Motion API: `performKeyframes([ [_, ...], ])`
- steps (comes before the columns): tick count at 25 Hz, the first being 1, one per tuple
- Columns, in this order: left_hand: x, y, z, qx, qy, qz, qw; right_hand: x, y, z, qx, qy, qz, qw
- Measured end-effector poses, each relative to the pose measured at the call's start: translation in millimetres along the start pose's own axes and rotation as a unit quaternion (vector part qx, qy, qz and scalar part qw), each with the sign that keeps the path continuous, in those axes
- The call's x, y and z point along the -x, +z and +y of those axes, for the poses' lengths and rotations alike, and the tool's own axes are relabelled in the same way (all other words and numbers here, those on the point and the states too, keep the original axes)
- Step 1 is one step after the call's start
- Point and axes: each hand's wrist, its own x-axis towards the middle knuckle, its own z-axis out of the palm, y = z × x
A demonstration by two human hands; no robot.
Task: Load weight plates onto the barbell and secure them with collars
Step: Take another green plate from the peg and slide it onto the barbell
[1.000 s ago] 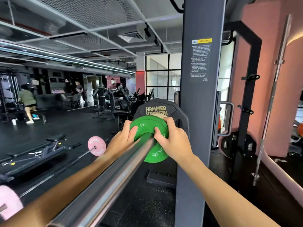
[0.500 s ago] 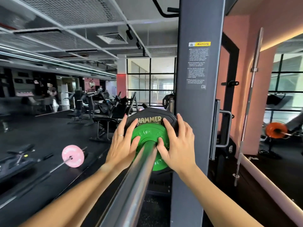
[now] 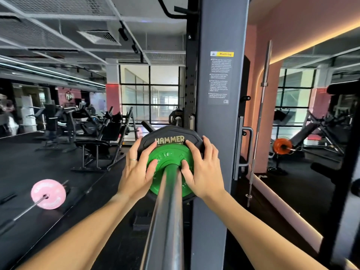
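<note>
Head view: green weight plate (image 3: pixel 169 170) sits on the barbell sleeve (image 3: pixel 169 211) against the black Hammer plate (image 3: pixel 169 138). Left hand (image 3: pixel 136 172) and right hand (image 3: pixel 202 168) press it with fingers spread flat, seemingly seating it flush before a collar goes on.

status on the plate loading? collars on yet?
Done: the black Hammer plate and the green plate both sit on the barbell sleeve, green in front. In hand: the left hand and right hand press flat against the plates, seating them. Left: no collar shows on the sleeve, so securing remains. The bar's other end is out of view.
</note>
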Motion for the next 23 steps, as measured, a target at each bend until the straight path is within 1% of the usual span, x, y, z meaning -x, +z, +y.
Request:
performKeyframes([
  [2, 1.1, -8.0, 5.0, 0.003, -0.033, -0.035, 0.999, 3.9, -10.3, -4.2, 0.066, 0.027, -0.059, 0.996],
  [3, 2.1, -12.4, 7.3, 0.009, -0.052, -0.056, 0.997, 8.0, -15.2, -5.6, 0.081, 0.043, -0.087, 0.992],
  [4, 3.4, -17.4, 8.7, 0.011, -0.06, -0.073, 0.995, 14.2, -19.8, -4.5, 0.074, 0.059, -0.111, 0.989],
  [7, 2.8, -37.0, 9.9, -0.032, -0.025, -0.084, 0.996, 35.5, -42.1, 15.3, -0.013, 0.089, -0.19, 0.978],
  [9, -3.6, -51.0, 16.0, -0.059, 0.006, -0.079, 0.995, 46.1, -66.6, 34.1, -0.012, 0.09, -0.238, 0.967],
  [10, -8.0, -56.3, 24.3, -0.068, 0.023, -0.077, 0.994, 48.0, -81.0, 42.9, 0.0, 0.091, -0.242, 0.966],
  [12, -20.7, -63.2, 52.0, -0.085, 0.066, -0.077, 0.991, 43.7, -111.0, 57.4, 0.002, 0.106, -0.226, 0.968],
  [14, -35.9, -65.8, 92.5, -0.083, 0.111, -0.095, 0.986, 35.9, -142.4, 70.3, -0.005, 0.115, -0.204, 0.972],
  [16, -51.8, -67.0, 137.5, -0.085, 0.154, -0.134, 0.975, 30.8, -174.0, 80.8, -0.009, 0.118, -0.189, 0.975],
  [19, -67.0, -57.7, 221.0, -0.115, 0.225, -0.213, 0.944, 36.7, -232.1, 106.7, -0.002, 0.127, -0.16, 0.979],
  [21, -65.4, -44.4, 275.3, -0.126, 0.255, -0.231, 0.93, 49.0, -271.4, 126.5, 0.004, 0.138, -0.153, 0.979],
  [23, -57.0, -26.7, 322.0, -0.119, 0.265, -0.252, 0.923, 64.0, -310.3, 146.7, 0.01, 0.14, -0.16, 0.977],
])
